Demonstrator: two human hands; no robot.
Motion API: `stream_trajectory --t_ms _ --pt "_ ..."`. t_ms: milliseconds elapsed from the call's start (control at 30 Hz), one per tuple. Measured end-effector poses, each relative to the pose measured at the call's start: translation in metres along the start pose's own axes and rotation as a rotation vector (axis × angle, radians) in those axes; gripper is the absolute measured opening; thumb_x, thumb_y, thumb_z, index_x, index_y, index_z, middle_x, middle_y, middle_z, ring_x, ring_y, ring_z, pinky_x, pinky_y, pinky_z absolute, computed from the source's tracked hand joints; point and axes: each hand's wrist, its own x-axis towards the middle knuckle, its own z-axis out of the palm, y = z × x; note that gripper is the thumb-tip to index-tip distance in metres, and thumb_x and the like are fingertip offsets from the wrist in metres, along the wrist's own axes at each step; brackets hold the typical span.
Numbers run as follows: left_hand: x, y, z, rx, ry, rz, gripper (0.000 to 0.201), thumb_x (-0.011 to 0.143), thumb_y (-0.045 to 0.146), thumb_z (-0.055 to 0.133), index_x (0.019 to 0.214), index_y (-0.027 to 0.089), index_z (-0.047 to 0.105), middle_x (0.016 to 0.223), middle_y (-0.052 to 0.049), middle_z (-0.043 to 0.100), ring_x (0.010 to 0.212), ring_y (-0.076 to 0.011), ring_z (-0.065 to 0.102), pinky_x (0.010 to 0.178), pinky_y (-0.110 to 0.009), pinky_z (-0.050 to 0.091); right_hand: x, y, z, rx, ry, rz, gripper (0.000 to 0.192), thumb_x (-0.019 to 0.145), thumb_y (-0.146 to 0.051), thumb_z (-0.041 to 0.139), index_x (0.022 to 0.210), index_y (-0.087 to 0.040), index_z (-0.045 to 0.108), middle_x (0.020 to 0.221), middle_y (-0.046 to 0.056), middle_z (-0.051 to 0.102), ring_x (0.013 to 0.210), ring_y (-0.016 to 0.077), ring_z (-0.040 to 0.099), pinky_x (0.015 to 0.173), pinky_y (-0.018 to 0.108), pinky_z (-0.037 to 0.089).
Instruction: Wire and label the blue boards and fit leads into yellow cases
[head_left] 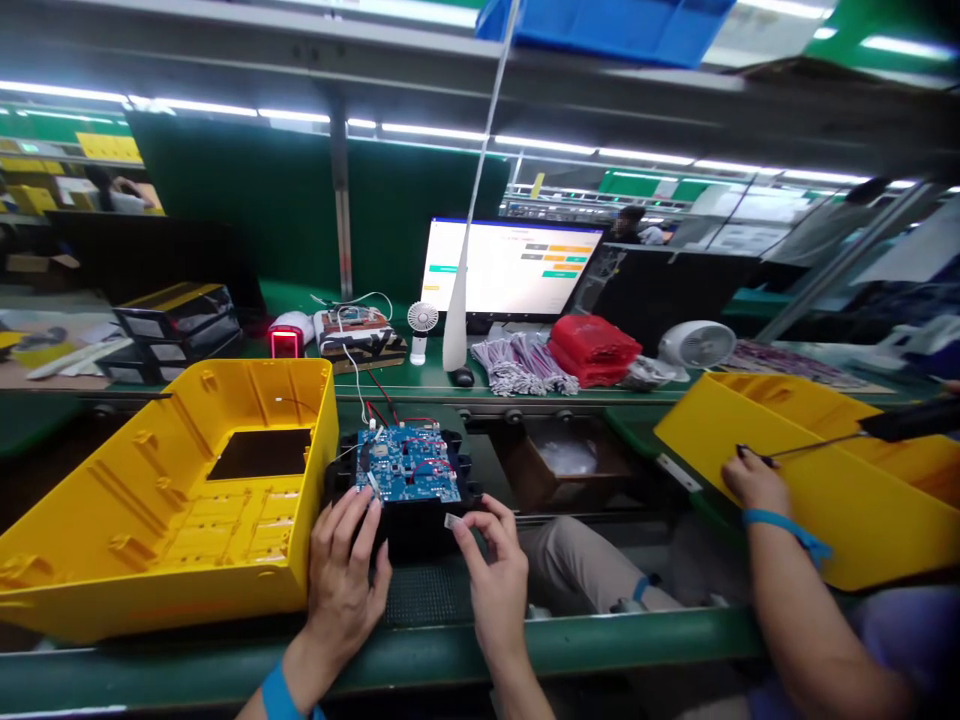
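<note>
Left hand (341, 580) grip clasping the black module (409, 515) under its blue circuit board (405, 473), right hand (491, 570) grip pinching a small clear piece (453, 521) beside it.

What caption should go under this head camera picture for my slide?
Two hands, left and right, hold a black block topped by a blue circuit board beside a yellow plastic shell.

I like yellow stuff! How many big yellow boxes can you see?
2. One yellow shell lies open at the left, beside the left hand. The other yellow shell is at the right, under a co-worker's hand. Its far end runs out of view.
</note>
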Motion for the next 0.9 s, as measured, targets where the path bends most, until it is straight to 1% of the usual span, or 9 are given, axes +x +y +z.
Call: stream_trajectory --t_ms 200,300,400,567,600,667,733,800,900 --pt "0.001 0.001 0.002 0.008 0.026 0.018 0.076 0.076 0.002 0.064 0.143 0.018 0.033 0.13 -0.015 0.053 0.125 -0.0309 0.046 0.1 -0.051 0.043 0.001 0.0 0.014 -0.083 0.151 -0.097 0.019 0.083 -0.036 0.063 0.073 -0.019 0.059 0.111 0.007 0.052 0.11 0.0228 0.05 0.097 0.036 0.033" --pt "0.001 0.002 0.001 0.014 0.028 0.023 0.076 0.075 0.001 0.064 0.143 0.017 0.033 0.129 -0.016 0.053 0.125 -0.0313 0.046 0.1 -0.051 0.043 0.008 0.002 0.013 -0.097 0.153 -0.148 0.026 0.08 -0.033 0.067 0.068 -0.02 0.049 0.104 0.006 0.054 0.103 0.0212 0.053 0.091 0.034 0.036" --pt "0.001 0.002 0.002 0.025 0.03 0.024 0.077 0.075 0.001 0.064 0.143 0.017 0.032 0.129 -0.016 0.053 0.125 -0.0312 0.045 0.1 -0.051 0.043 0.02 0.003 0.002 -0.122 0.083 -0.196 0.032 0.075 -0.029 0.073 0.071 -0.021 0.042 0.095 0.003 0.056 0.093 0.02 0.055 0.083 0.031 0.039" --pt "0.0 0.002 0.004 0.048 0.028 0.02 0.074 0.075 0.001 0.064 0.141 0.015 0.034 0.129 -0.017 0.053 0.126 -0.0313 0.045 0.1 -0.052 0.043 0.05 -0.024 -0.032 -0.253 -0.251 -0.158 0.028 0.075 -0.027 0.073 0.079 -0.022 0.046 0.083 0.0 0.058 0.079 0.0182 0.057 0.073 0.03 0.042" --pt "-0.001 0.003 0.003 0.048 0.029 0.017 0.074 0.075 0.001 0.064 0.141 0.014 0.034 0.129 -0.017 0.053 0.125 -0.0312 0.045 0.1 -0.053 0.043 0.055 -0.035 -0.037 -0.255 -0.274 -0.173 0.025 0.077 -0.028 0.072 0.083 -0.021 0.048 0.086 0.001 0.059 0.081 0.0184 0.057 0.075 0.03 0.043" --pt "0.0 0.004 0.003 0.033 0.033 0.003 0.073 0.075 0.001 0.063 0.14 0.012 0.032 0.129 -0.018 0.052 0.126 -0.0309 0.045 0.1 -0.053 0.044 0.061 -0.06 -0.041 -0.229 -0.214 -0.274 0.021 0.081 -0.03 0.068 0.09 -0.022 0.051 0.097 0.003 0.06 0.093 0.0197 0.058 0.083 0.032 0.043" --pt "0.0 0.006 0.002 0.013 0.04 -0.008 0.071 0.074 -0.001 0.063 0.137 0.012 0.031 0.131 -0.019 0.051 0.126 -0.0307 0.045 0.1 -0.053 0.044 0.061 -0.083 -0.034 -0.214 -0.188 -0.396 0.013 0.085 -0.027 0.063 0.092 -0.022 0.054 0.103 0.004 0.059 0.1 0.0199 0.056 0.087 0.033 0.042" --pt "0.0 0.006 0.001 0.008 0.044 -0.005 0.067 0.073 -0.002 0.062 0.132 0.013 0.033 0.132 -0.019 0.049 0.127 -0.0312 0.044 0.099 -0.054 0.044 0.054 -0.099 -0.017 -0.222 -0.275 -0.492 0.006 0.087 -0.024 0.06 0.092 -0.022 0.056 0.104 0.004 0.06 0.101 0.0197 0.055 0.087 0.033 0.041" --pt "0.0 0.004 0.003 0.022 0.063 0.021 0.062 0.072 -0.003 0.062 0.127 0.011 0.037 0.13 -0.021 0.05 0.126 -0.0322 0.044 0.099 -0.055 0.044 0.041 -0.105 0.018 -0.312 -0.399 -0.622 0.008 0.086 -0.023 0.061 0.094 -0.021 0.059 0.104 0.005 0.06 0.1 0.0217 0.053 0.087 0.037 0.039"
